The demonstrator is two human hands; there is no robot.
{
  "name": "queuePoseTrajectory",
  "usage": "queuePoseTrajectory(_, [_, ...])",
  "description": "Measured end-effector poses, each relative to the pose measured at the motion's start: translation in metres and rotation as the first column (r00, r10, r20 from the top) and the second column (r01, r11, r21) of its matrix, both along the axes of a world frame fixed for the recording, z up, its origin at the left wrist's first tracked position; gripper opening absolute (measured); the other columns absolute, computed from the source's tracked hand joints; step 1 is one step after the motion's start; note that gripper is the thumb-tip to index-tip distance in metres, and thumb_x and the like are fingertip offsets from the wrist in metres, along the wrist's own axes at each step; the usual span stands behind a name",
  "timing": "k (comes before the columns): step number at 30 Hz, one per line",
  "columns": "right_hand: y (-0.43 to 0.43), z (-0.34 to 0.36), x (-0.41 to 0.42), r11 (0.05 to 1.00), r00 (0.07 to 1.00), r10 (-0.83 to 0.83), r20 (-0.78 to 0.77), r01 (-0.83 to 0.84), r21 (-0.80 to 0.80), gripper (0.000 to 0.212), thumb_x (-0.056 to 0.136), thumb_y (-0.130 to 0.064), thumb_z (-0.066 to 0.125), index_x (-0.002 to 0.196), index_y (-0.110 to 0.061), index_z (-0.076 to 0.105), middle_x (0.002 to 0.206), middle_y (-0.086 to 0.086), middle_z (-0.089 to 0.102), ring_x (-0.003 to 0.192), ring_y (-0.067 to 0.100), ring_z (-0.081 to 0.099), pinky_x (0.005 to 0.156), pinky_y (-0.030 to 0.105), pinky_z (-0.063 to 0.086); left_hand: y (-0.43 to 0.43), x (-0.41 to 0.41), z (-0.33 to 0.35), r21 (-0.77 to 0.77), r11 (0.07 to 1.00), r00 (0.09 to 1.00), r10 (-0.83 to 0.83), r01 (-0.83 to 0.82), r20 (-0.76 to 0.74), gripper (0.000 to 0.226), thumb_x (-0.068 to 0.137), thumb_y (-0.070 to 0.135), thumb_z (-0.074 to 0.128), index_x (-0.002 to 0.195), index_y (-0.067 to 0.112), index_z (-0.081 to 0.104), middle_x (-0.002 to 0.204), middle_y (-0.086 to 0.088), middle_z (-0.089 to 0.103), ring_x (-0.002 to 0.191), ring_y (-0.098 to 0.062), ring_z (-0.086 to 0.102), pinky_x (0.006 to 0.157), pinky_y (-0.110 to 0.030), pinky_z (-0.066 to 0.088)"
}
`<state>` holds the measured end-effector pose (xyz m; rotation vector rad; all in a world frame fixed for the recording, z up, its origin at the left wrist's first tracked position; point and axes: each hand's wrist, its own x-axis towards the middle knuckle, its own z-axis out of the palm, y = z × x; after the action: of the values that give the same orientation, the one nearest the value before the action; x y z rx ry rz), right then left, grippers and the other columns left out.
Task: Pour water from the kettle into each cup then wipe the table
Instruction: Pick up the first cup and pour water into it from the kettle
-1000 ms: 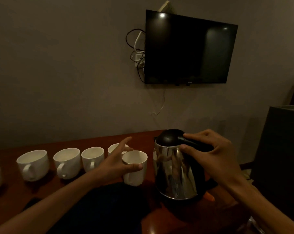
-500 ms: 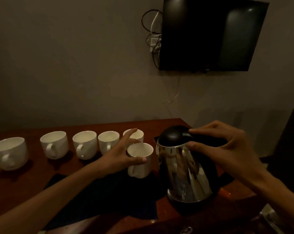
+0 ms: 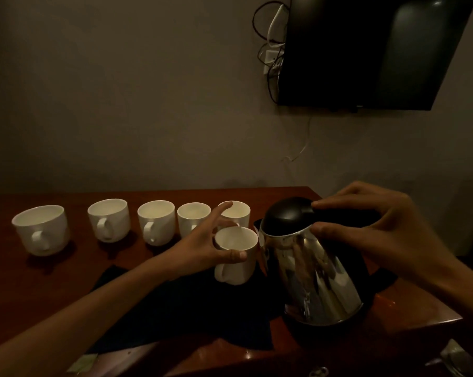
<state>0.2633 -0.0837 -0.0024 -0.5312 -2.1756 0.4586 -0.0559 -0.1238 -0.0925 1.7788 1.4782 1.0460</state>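
Observation:
A steel kettle with a black lid stands on its base at the right end of the brown table. My right hand grips the kettle's black handle, thumb on the steel body. My left hand holds a white cup by the rim, thumb in front, fingers behind. That cup sits right beside the kettle's spout on a dark cloth. Behind it stands a row of several white cups, with the leftmost cup set apart.
A black TV hangs on the wall above the kettle, with cables and a socket to its left. The table's right edge is just beyond the kettle. A small paper packet lies at the front edge.
The camera has turned down and left, so the cups show further right. Both hands keep their holds; the cup sits slightly closer to the kettle's spout.

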Motion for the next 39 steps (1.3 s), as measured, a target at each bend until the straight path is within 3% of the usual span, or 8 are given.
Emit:
queuePoseTrajectory(8, [0.001, 0.01, -0.012, 0.999, 0.997, 0.048, 0.058, -0.048, 0.005, 0.044, 0.072, -0.056, 0.075, 0.107, -0.03, 0.077, 0.102, -0.013, 0.07, 0.093, 0.01, 0.071, 0.075, 0.031, 0.061, -0.006, -0.006, 0.0, -0.012, 1.0, 1.0, 0.014, -0.013, 0.018, 0.102, 0.073, 0.042, 0.078, 0.149, 0.045, 0.01, 0.134, 0.024, 0.045, 0.112, 0.017, 0.046, 0.084, -0.004, 0.045])
queuePoseTrajectory(16, [0.003, 0.016, -0.019, 0.996, 0.991, 0.085, 0.102, -0.083, -0.027, 0.042, 0.071, -0.054, 0.075, 0.106, -0.031, 0.078, 0.101, -0.013, 0.07, 0.091, 0.011, 0.072, 0.072, 0.037, 0.062, -0.01, -0.01, -0.001, -0.031, 0.999, 1.0, 0.013, -0.012, 0.027, 0.106, 0.076, 0.038, 0.079, 0.153, 0.041, 0.006, 0.151, 0.01, 0.043, 0.11, 0.016, 0.046, 0.083, -0.004, 0.044])
queuePoseTrajectory(20, [0.005, 0.018, -0.023, 0.996, 0.989, 0.084, 0.125, -0.082, -0.02, 0.035, 0.075, -0.05, 0.08, 0.105, -0.032, 0.078, 0.101, -0.013, 0.07, 0.093, 0.012, 0.072, 0.074, 0.044, 0.062, -0.011, -0.012, -0.005, -0.036, 0.999, 0.998, 0.012, -0.01, 0.055, 0.105, 0.073, 0.04, 0.079, 0.148, 0.046, 0.006, 0.138, 0.02, 0.046, 0.111, 0.014, 0.048, 0.084, -0.005, 0.045])
queuePoseTrajectory(27, [0.008, 0.022, -0.029, 0.994, 0.976, 0.107, 0.191, -0.103, -0.03, 0.033, 0.074, -0.031, 0.082, 0.107, -0.028, 0.078, 0.102, -0.013, 0.07, 0.094, 0.011, 0.071, 0.075, 0.038, 0.062, -0.011, -0.015, -0.009, -0.038, 0.999, 0.997, 0.013, -0.01, 0.07, 0.104, 0.074, 0.033, 0.08, 0.146, 0.048, 0.007, 0.126, 0.031, 0.046, 0.103, 0.028, 0.049, 0.081, -0.003, 0.045])
queuePoseTrajectory(32, [0.008, 0.025, -0.032, 0.992, 0.972, 0.126, 0.201, -0.121, -0.037, 0.034, 0.073, -0.034, 0.081, 0.106, -0.028, 0.078, 0.102, -0.015, 0.069, 0.094, 0.008, 0.07, 0.075, 0.032, 0.061, -0.011, -0.017, -0.011, -0.045, 0.999, 0.998, 0.017, -0.014, 0.067, 0.107, 0.073, 0.033, 0.081, 0.149, 0.045, 0.008, 0.123, 0.031, 0.048, 0.105, 0.024, 0.05, 0.084, -0.006, 0.046])
queuePoseTrajectory(39, [0.011, 0.03, -0.036, 0.991, 0.957, 0.135, 0.256, -0.132, -0.028, 0.035, 0.072, -0.033, 0.081, 0.106, -0.028, 0.078, 0.103, -0.015, 0.069, 0.096, 0.008, 0.07, 0.077, 0.033, 0.062, -0.012, -0.021, -0.012, -0.045, 0.999, 0.999, 0.027, -0.026, 0.032, 0.102, 0.074, 0.031, 0.083, 0.143, 0.05, 0.01, 0.12, 0.037, 0.047, 0.102, 0.032, 0.046, 0.081, -0.002, 0.043])
